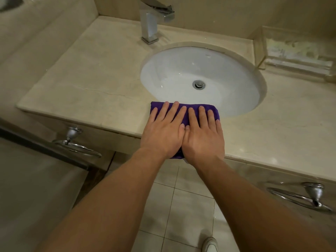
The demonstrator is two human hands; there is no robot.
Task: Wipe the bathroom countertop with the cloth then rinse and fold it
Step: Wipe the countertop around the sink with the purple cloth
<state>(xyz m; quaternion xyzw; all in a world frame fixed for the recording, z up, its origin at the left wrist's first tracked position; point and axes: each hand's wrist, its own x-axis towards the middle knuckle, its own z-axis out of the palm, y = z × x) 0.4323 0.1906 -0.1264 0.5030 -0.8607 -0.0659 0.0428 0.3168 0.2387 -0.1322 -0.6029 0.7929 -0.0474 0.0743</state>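
Note:
A purple cloth (213, 110), folded into a rectangle, lies on the beige marble countertop (94, 77) at its front edge, just in front of the white sink basin (181, 73). My left hand (163, 131) and my right hand (203, 135) lie flat side by side on top of it, fingers spread and pointing toward the basin. Both palms press down on the cloth and neither hand grips it. A small part of the cloth shows below my palms, over the counter's front edge.
A chrome faucet (151, 20) stands behind the basin, whose drain (198, 84) sits at its centre. A clear tray (294, 55) rests at the back right. Chrome towel rings (76, 142) (305, 199) hang below the counter. Tiled floor and a white shoe (210, 244) are underneath.

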